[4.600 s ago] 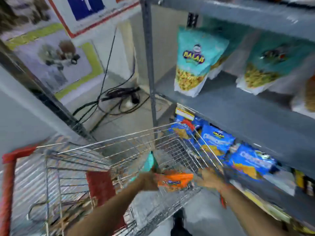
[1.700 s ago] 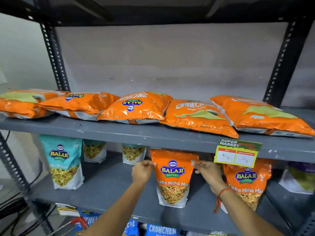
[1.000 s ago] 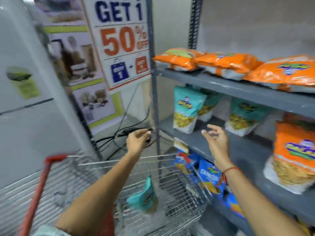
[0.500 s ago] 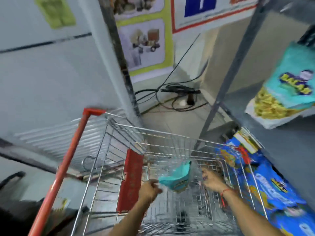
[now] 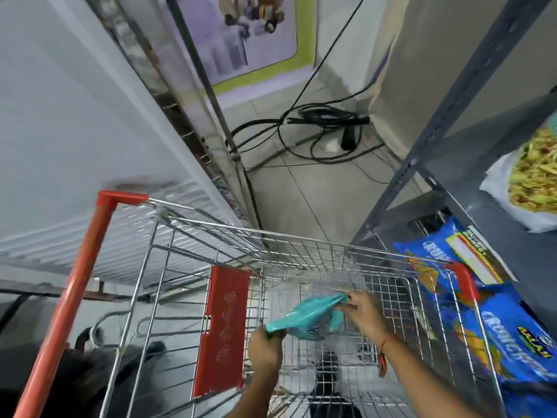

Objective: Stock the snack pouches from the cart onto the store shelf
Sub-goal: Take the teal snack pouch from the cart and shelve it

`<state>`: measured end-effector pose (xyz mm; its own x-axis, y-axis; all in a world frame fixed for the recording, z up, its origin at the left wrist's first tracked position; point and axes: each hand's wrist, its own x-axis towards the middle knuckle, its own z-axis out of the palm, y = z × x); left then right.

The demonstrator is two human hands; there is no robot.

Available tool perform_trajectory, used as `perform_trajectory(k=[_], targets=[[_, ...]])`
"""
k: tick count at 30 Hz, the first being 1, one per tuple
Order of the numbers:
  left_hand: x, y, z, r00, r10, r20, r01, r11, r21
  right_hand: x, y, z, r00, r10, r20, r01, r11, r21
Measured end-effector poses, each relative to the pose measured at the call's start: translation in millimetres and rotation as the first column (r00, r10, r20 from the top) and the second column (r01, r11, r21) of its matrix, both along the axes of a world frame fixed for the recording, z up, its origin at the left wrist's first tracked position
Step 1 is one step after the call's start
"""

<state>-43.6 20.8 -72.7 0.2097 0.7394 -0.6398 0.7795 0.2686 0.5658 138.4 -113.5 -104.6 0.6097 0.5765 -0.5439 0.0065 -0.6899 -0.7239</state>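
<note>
Inside the wire cart (image 5: 301, 245), a teal snack pouch (image 5: 307, 318) is pinched at opposite ends: left hand (image 5: 265, 351) fingers clenched on one corner, right hand (image 5: 364, 312) apparently gripping the other, though blurred. Recommend lifting it level, clear of the cart rim, before turning toward the shelf (image 5: 512, 224) beside the cart.

You have one crumpled teal plastic snack pouch (image 5: 307, 316) lying tilted, held at both ends inside the wire shopping cart (image 5: 301, 248), near its right side.
</note>
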Motion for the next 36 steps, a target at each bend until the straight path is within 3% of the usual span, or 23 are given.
perform_trajectory(k=[4,8,12,15,18,21,25,31,36], targets=[[3,20,13,0.991,-0.110,0.083,0.106,0.993,0.051,-17,-16,23,0.987,-0.158,-0.015,0.159,0.986,0.047],[15,36,48,0.925,-0.227,0.305,0.224,0.974,0.043,-43,-25,79,0.926,-0.377,0.002,0.373,0.917,0.142],[30,46,107,0.747,-0.372,0.551,0.390,0.916,0.092,-66,-36,152,0.824,-0.542,0.163,0.489,0.827,0.277],[54,47,157,0.611,-0.490,0.622,0.503,0.847,0.173,-76,-57,211,0.723,-0.624,0.296,0.521,0.774,0.360],[82,39,220,0.403,-0.601,0.690,0.594,0.746,0.303,-82,-83,272,0.596,-0.732,0.329,0.568,0.674,0.471],[97,18,300,0.192,-0.634,0.749,0.659,0.649,0.381,-93,-110,340,0.461,-0.815,0.350,0.553,0.573,0.605],[105,-17,400,0.016,-0.668,0.744,0.706,0.534,0.465,-119,-144,430,0.304,-0.885,0.353,0.491,0.463,0.738],[107,-72,495,-0.133,-0.657,0.742,0.726,0.445,0.524,-152,-186,516,0.158,-0.932,0.325,0.414,0.362,0.835],[120,-102,506,-0.181,-0.640,0.747,0.760,0.391,0.520,-168,-209,534,0.108,-0.947,0.301,0.417,0.318,0.851]])
